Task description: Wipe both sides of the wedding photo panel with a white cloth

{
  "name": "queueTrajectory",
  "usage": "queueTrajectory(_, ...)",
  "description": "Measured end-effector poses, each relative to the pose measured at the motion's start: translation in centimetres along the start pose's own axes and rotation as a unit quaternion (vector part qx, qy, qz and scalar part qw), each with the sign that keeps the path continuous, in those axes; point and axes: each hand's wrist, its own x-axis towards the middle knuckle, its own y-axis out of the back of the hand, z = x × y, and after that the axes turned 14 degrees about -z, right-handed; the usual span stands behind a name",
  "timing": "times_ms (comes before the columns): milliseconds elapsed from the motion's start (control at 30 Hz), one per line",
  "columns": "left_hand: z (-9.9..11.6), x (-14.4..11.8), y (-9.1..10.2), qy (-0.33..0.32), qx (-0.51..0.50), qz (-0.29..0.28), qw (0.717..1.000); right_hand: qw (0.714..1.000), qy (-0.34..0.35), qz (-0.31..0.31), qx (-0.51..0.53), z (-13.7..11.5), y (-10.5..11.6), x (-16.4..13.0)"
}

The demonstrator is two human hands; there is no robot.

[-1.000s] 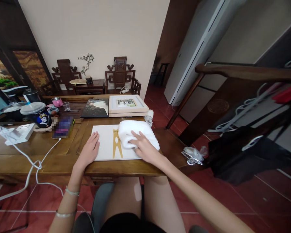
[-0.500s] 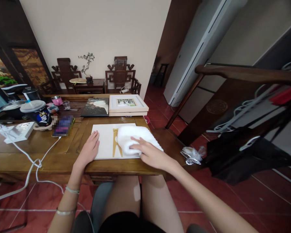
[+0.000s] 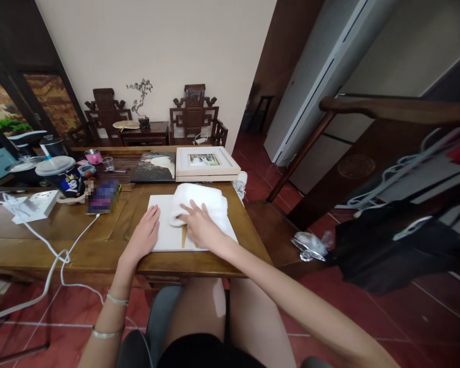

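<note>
A white board (image 3: 165, 239) lies flat on the wooden table. It bears a gold-brown, cat-like figure (image 3: 184, 237), of which only the lower part shows. My left hand (image 3: 146, 232) rests flat on the board's left edge, fingers stretched out. Over the board's middle, my right hand (image 3: 201, 222) presses on a folded white towel (image 3: 203, 194) and has hold of its near part. Two of its fingers are spread on top; the others are partly hidden. The towel covers the upper part of the figure and reaches past the board's far edge.
Behind the board lie a dark picture panel (image 3: 153, 168) and a light wooden picture frame (image 3: 209, 171). To the left are a phone (image 3: 102, 197), a lidded cup (image 3: 65, 179) and a power strip (image 3: 38, 204) with white cables. A wooden chair (image 3: 352, 153) stands at right.
My right hand has moved left and away from me across the board, taking the towel with it. More of the figure is covered, and the board's lower right shows. My left hand stays put.
</note>
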Motion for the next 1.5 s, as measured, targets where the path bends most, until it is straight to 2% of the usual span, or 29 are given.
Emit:
queueTrajectory(200,0.3,0.0,0.1,0.011,0.004,-0.002,1.000,0.993,0.085,-0.082,0.022,-2.6,0.1,-6.9)
queueTrajectory(333,0.3,0.0,0.2,0.010,0.007,-0.008,1.000,0.984,0.129,-0.108,0.050,-2.8,1.1,-9.2)
queueTrajectory(467,0.1,0.1,0.0,0.013,0.009,-0.007,1.000,0.984,0.143,-0.080,0.068,-1.2,1.7,-7.5)
queueTrajectory(667,-0.3,0.1,-0.2,0.006,0.003,0.003,1.000,0.996,0.087,-0.019,0.018,1.3,1.2,-0.7)
queueTrajectory(767,-0.2,0.1,-0.1,0.002,-0.001,0.002,1.000,0.998,0.056,-0.008,-0.011,1.4,0.7,2.2)
queueTrajectory(867,-0.1,0.1,0.1,-0.002,-0.004,0.003,1.000,0.998,0.046,0.004,-0.045,0.8,0.2,3.3)
queueTrajectory(1000,0.0,0.0,0.3,-0.011,-0.002,-0.004,1.000,0.994,0.091,0.000,-0.067,-0.5,-0.5,1.3)
queueTrajectory(1167,0.3,-0.1,0.5,-0.011,-0.002,-0.013,1.000,0.983,0.176,-0.044,-0.029,-1.8,0.1,-4.3)
queueTrajectory(1267,0.3,-0.1,0.4,-0.005,0.003,-0.009,1.000,0.979,0.196,-0.061,0.008,-2.1,0.9,-6.9)
queueTrajectory(1367,0.1,0.0,0.2,0.004,0.008,-0.008,1.000,0.982,0.178,-0.059,0.028,-1.4,1.2,-7.5)
queueTrajectory(1500,0.1,0.2,0.0,0.013,-0.008,-0.005,1.000,0.990,0.134,-0.020,0.030,0.2,0.9,-5.2)
